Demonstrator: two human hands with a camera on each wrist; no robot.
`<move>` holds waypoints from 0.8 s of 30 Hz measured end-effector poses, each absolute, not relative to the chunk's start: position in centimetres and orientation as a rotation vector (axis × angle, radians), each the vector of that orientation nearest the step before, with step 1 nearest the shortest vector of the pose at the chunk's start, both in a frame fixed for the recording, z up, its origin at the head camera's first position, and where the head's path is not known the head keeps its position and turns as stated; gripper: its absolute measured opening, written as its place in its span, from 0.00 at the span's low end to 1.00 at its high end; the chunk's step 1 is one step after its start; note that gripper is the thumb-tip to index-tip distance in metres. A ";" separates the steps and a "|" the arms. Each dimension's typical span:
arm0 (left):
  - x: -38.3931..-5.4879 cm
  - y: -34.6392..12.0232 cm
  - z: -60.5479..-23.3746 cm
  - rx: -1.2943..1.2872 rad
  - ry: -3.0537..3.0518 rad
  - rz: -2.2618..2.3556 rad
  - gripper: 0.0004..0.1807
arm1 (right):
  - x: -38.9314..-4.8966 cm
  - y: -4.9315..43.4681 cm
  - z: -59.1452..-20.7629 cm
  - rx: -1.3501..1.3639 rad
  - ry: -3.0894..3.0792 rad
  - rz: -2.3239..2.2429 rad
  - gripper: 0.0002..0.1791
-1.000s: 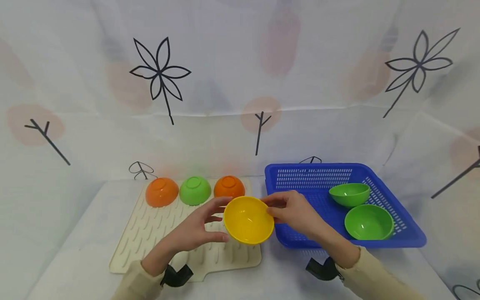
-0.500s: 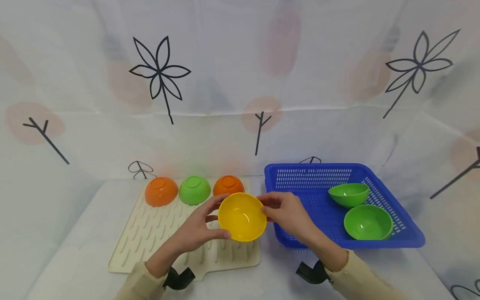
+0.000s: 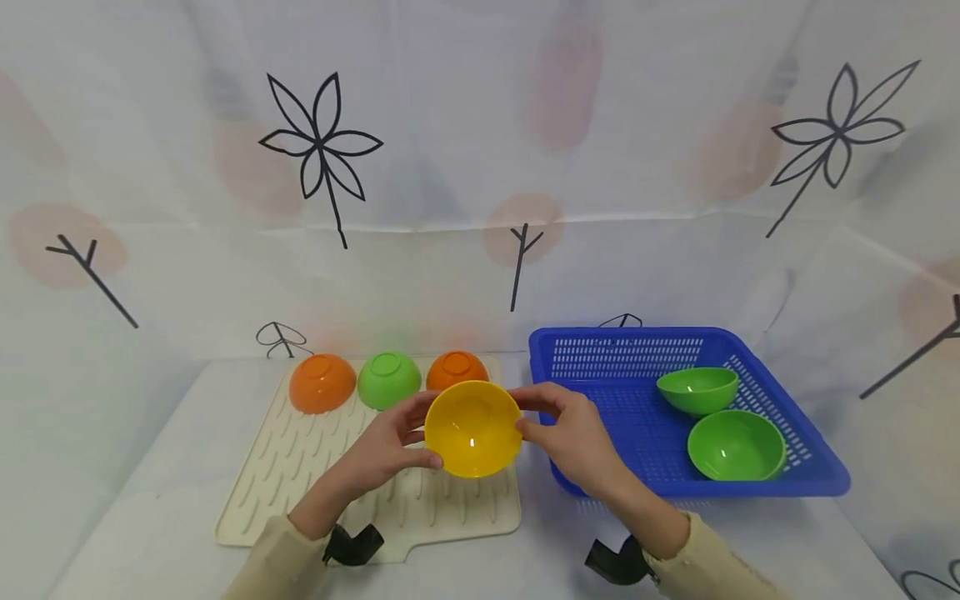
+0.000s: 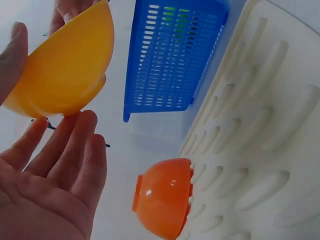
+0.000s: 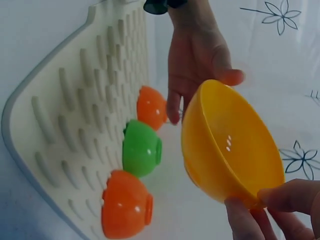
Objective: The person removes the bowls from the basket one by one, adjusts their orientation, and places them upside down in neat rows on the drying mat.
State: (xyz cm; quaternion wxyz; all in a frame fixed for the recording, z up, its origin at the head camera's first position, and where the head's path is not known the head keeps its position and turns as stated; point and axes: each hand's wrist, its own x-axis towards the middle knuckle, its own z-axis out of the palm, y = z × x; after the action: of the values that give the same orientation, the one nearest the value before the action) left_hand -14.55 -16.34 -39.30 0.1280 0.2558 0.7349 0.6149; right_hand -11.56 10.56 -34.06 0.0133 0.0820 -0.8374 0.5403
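Observation:
Both hands have a yellow bowl [image 3: 472,429], lifted over the front right part of a cream draining mat [image 3: 277,467], its hollow tilted toward the head camera. My right hand [image 3: 581,433] pinches its right rim, thumb inside and fingers outside. On the other side, my left hand [image 3: 375,454] has its thumb at the rim and fingers reaching behind; in the left wrist view those fingertips meet the underside of the bowl [image 4: 70,65]. Along the mat's back edge, an orange bowl [image 3: 322,385], a green bowl [image 3: 389,382] and another orange bowl [image 3: 456,367] sit upside down in a row.
A blue plastic basket [image 3: 817,479] stands right of the mat. Inside it, toward the right, lie two green bowls, one [image 3: 697,392] tilted behind the other [image 3: 737,446]. A patterned white cloth [image 3: 450,167] hangs behind the table.
The yellow bowl has moved left and slightly up with both hands. The left hand, earlier with its thumb apart from the bowl, has closed in on its rim. Basket and mat bowls stay put.

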 end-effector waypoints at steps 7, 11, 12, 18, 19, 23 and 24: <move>-14.6 -16.5 -39.2 0.800 2.127 1.873 0.37 | -11.4 10.4 -34.3 0.276 -2.542 1.767 0.18; -14.4 -16.7 -38.8 0.798 2.210 1.871 0.36 | -11.4 10.3 -34.4 0.287 -2.554 1.743 0.21; -14.4 -16.8 -38.7 0.798 2.233 1.870 0.36 | -11.3 10.3 -34.5 0.293 -2.560 1.737 0.22; -14.3 -17.1 -38.2 0.816 2.356 1.852 0.36 | -11.5 10.4 -34.6 0.300 -2.598 1.791 0.27; -14.3 -17.1 -38.2 0.822 2.372 1.848 0.36 | -11.5 10.5 -34.6 0.293 -2.608 1.805 0.28; -14.3 -17.1 -38.2 0.856 2.422 1.819 0.37 | -11.5 10.5 -34.5 0.277 -2.657 1.861 0.29; -14.3 -17.1 -38.3 0.863 2.435 1.810 0.37 | -11.6 10.5 -34.4 0.277 -2.675 1.865 0.29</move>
State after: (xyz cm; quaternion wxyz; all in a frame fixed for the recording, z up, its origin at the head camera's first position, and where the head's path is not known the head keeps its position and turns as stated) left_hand -14.27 -17.09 -38.27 -0.0062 0.2735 0.7720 0.5737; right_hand -11.57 10.48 -34.43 -0.0654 0.0845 -0.8157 0.5686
